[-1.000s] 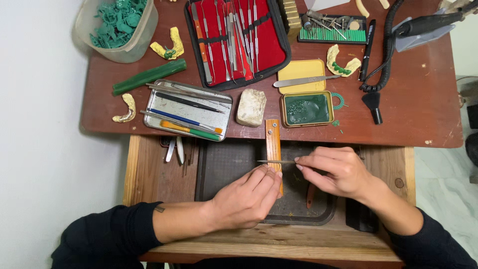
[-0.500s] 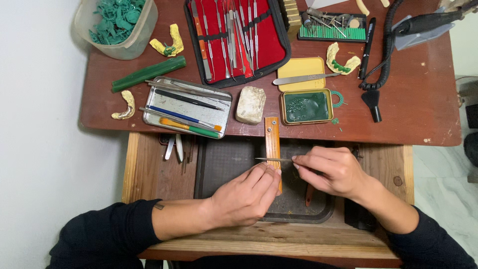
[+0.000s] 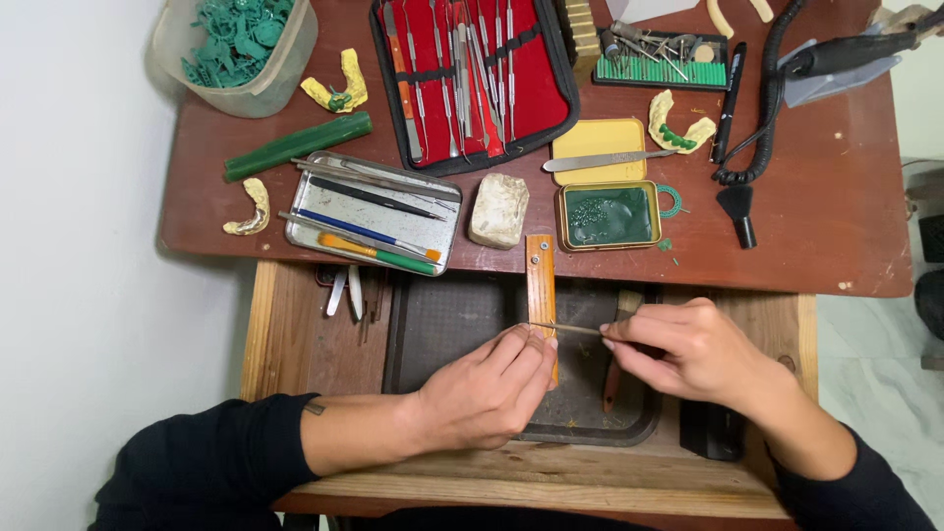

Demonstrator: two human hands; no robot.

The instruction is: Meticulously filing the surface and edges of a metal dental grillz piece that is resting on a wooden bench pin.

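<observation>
My left hand (image 3: 489,388) and my right hand (image 3: 688,349) meet over a narrow wooden peg (image 3: 540,285) that sticks out from the table's front edge above a dark tray (image 3: 433,324). The right hand pinches a thin metal tool (image 3: 572,328) that lies across the peg. The left hand's fingertips press something tiny against the peg at the tool's tip; what it is cannot be made out.
On the red-brown table (image 3: 836,226): an open tin of pencils and tools (image 3: 372,211), a red instrument case (image 3: 462,69), a yellow tin of green wax (image 3: 608,214), a pale stone block (image 3: 499,209), a green wax stick (image 3: 298,146), yellow dental casts, a tub of green pieces (image 3: 234,44), a black coiled handpiece (image 3: 752,108).
Both hands stay at the peg with only slight shifts. The thin tool remains across the peg.
</observation>
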